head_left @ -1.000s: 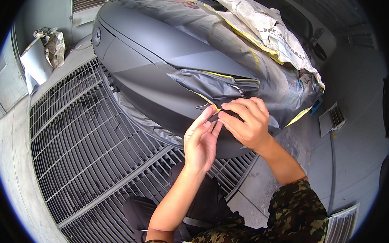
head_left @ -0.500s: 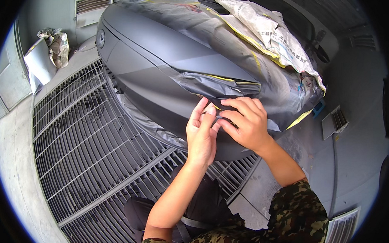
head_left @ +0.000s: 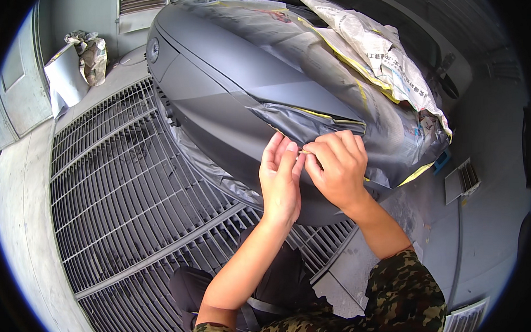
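Observation:
A dark grey car front (head_left: pixel 217 129) fills the middle of the view. Grey-coated masking film (head_left: pixel 302 121) covers its headlight, edged with yellow tape. Just below that film, my left hand (head_left: pixel 280 180) is closed, thumb and fingers pinching the film's lower edge. Beside it, my right hand (head_left: pixel 343 166) is closed too, its thumb and forefinger on a small piece of yellow masking tape (head_left: pixel 303 152). The fingertips of both hands nearly meet there. How far the tape runs behind my fingers is hidden.
Masking paper (head_left: pixel 378 51) with yellow tape lies over the hood's far side. Metal floor grating (head_left: pixel 114 189) runs along the left. Crumpled paper (head_left: pixel 93 58) and a white roll (head_left: pixel 67 76) stand by the back wall. A vent (head_left: pixel 466 176) sits at right.
My right hand's fingers have closed in from a looser spread and now pinch near the left fingertips. The view has shifted slightly, so the car sits a little further right.

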### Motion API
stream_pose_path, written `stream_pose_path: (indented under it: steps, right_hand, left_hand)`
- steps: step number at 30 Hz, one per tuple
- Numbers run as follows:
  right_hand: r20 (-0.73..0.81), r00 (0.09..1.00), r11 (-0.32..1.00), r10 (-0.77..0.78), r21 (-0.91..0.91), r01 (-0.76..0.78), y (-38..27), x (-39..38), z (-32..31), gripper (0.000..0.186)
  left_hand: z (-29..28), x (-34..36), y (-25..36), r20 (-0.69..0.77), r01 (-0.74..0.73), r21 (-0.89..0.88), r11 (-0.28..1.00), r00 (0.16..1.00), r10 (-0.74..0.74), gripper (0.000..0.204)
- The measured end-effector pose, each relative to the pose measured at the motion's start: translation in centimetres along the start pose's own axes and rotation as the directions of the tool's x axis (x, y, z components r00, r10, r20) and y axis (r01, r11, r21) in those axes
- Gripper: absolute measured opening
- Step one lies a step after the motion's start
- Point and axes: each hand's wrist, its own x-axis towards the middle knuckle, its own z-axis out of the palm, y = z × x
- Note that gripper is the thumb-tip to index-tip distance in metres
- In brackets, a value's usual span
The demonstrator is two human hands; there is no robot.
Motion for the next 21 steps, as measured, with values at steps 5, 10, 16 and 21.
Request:
stream_pose_path:
  steps: [5, 10, 16, 21]
  right_hand:
    - [-0.007, 1.000, 1.000, 0.002, 0.000, -0.002, -0.5, 0.1, 0.0, 0.019]
    - [0.035, 0.999, 1.000, -0.009, 0.010, 0.009, -0.7, -0.4, 0.3, 0.016]
    - [0.028, 0.999, 0.999, -0.030, 0.026, 0.029, -0.3, -0.5, -0.1, 0.020]
    - [0.037, 0.998, 0.999, 0.046, 0.014, -0.046, -0.3, -0.1, -0.6, 0.031]
  left_hand:
    - [0.4, 2.0, 1.1, 0.070, 0.019, -0.098, 0.995, 0.997, -0.013, 0.037]
    - [1.5, 3.3, 1.0, 0.004, 0.051, -0.049, 0.998, 0.999, -0.051, 0.025]
    - [2.3, 4.5, 0.6, 0.021, 0.136, -0.122, 0.983, 0.991, -0.135, 0.021]
    - [2.4, 5.1, 0.5, 0.016, 0.152, -0.126, 0.980, 0.988, -0.151, 0.024]
